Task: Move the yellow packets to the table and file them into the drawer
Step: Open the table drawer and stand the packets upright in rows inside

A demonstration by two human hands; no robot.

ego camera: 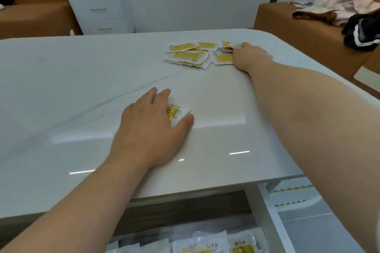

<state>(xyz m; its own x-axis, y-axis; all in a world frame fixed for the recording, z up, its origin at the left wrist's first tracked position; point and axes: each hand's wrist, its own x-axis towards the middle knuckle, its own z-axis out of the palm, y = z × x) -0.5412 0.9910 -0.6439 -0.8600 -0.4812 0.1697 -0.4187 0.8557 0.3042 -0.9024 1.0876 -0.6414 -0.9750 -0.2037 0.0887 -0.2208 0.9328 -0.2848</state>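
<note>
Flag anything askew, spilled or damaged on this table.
Nothing looks spilled. The small yellow-and-white packets lie in a loose, overlapping heap at mixed angles at the far right of the glossy white table, where the right hand grips some. The single yellow packet gripped by the left hand looks crumpled.

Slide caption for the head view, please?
Left hand grips one yellow packet; right hand grips the pile on the table.
</note>
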